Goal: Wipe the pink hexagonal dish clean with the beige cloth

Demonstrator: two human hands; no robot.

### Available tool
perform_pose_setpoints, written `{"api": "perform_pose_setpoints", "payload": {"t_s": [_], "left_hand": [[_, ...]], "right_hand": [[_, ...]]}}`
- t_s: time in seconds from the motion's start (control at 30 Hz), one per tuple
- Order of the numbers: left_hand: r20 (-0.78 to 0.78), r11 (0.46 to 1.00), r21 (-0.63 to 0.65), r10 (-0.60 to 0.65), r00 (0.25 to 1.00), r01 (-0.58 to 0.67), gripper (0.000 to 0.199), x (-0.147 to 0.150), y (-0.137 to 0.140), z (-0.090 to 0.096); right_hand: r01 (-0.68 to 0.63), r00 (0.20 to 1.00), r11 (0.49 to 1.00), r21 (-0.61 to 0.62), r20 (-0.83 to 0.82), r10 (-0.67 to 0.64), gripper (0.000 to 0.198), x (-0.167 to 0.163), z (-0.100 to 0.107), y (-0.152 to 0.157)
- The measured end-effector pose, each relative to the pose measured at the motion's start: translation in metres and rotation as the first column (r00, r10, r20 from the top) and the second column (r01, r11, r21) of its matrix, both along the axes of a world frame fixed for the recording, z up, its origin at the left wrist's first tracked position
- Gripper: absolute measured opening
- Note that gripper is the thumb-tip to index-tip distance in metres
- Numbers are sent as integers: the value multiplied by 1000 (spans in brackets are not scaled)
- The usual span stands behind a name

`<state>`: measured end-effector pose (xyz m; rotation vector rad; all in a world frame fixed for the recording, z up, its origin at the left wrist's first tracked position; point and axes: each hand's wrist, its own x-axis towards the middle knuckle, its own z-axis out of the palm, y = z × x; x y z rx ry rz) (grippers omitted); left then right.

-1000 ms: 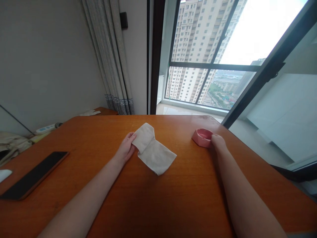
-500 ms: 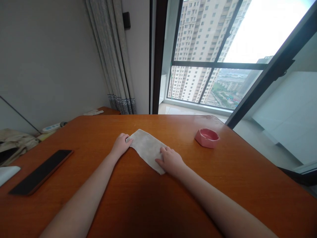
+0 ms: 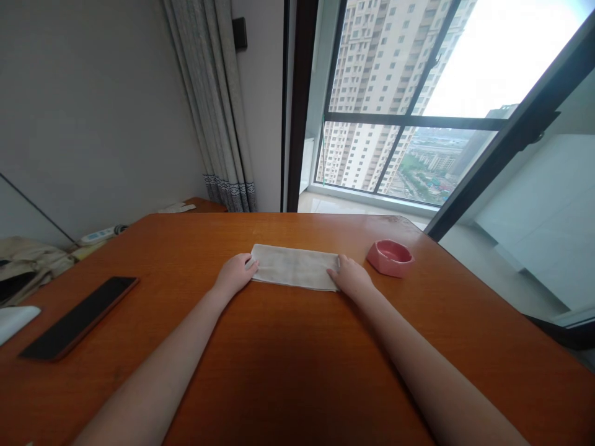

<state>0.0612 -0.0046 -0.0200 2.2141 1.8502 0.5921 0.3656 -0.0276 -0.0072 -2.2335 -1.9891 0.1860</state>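
A folded, pale grey cloth [image 3: 295, 267] lies as a long flat strip across the middle of the wooden table [image 3: 288, 347]. My left hand [image 3: 235, 273] grips its left end, with the thumb on top and the other fingers at the edge. At the opposite end my right hand [image 3: 352, 276] pinches the short edge, thumb over the cloth. Just beyond my right hand, to its right, stands a pink angular bowl [image 3: 389, 257] that looks like an ashtray; the hand does not touch it.
A long dark flat slab [image 3: 81, 317] with a reddish edge lies on the table's left side, beside a white object [image 3: 17, 322] cut off by the frame. Past the left edge are a power strip [image 3: 100, 235] and a heap of beige fabric [image 3: 28, 263]. A window [image 3: 409, 118] stands behind.
The cloth has turned from slanting down to the right to lying nearly level. My right hand has moved away from me and to the right; my left hand has shifted slightly right.
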Motion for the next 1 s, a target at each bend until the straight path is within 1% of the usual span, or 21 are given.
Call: {"api": "perform_pose_setpoints", "payload": {"t_s": [0.07,0.17,0.27,0.4,0.5,0.57,0.63,0.67,0.7,0.77,0.83,0.87,0.9,0.93,0.97,1.0], "left_hand": [[32,999,38,-35,999,34,27,2,0,0],[47,999,9,-53,997,53,26,2,1,0],[-23,1000,-20,-10,1000,9,23,1,0,2],[-159,995,-48,84,984,-93,19,0,-4,7],[-221,989,-46,129,967,-142,19,1,-7,10],[-243,987,-49,135,961,-151,19,2,-8,9],[-254,988,-59,122,959,-141,20,2,-8,9],[-257,989,-66,113,960,-134,20,2,-8,8],[-260,989,-73,107,959,-130,20,2,-7,8],[-261,987,-87,111,959,-138,20,2,-8,8],[-253,980,-100,142,957,-172,24,2,-9,11],[-248,976,-93,167,954,-195,28,2,-10,13],[-242,974,-61,196,950,-217,31,3,-11,15],[-231,975,-3,217,948,-224,34,5,-13,18],[-210,976,71,215,954,-205,36,7,-14,20],[-181,978,143,174,968,-149,37,9,-15,21]], "right_hand": [[-39,999,999,-4,-28,39,45,1,1,1],[-75,994,997,35,-83,77,50,3,-2,5],[-96,979,993,72,-175,107,50,3,-9,8],[-126,936,981,150,-308,168,47,0,-16,11],[-74,888,977,201,-433,157,42,-3,-19,14],[-26,854,985,172,-509,112,38,-2,-19,17],[5,837,992,129,-544,67,35,1,-16,17],[16,849,991,132,-525,56,34,3,-14,17],[26,878,988,152,-476,50,34,5,-12,15],[26,948,979,204,-317,41,33,8,-5,10],[-24,985,967,254,-160,66,30,7,1,4],[-67,988,958,278,-117,103,29,5,4,2],[-115,984,944,309,-94,151,29,1,6,-1],[-166,975,925,341,-80,205,30,-5,7,-4],[-220,962,905,364,-71,262,32,-12,6,-6],[-277,945,887,369,-63,322,35,-19,4,-9]]}}
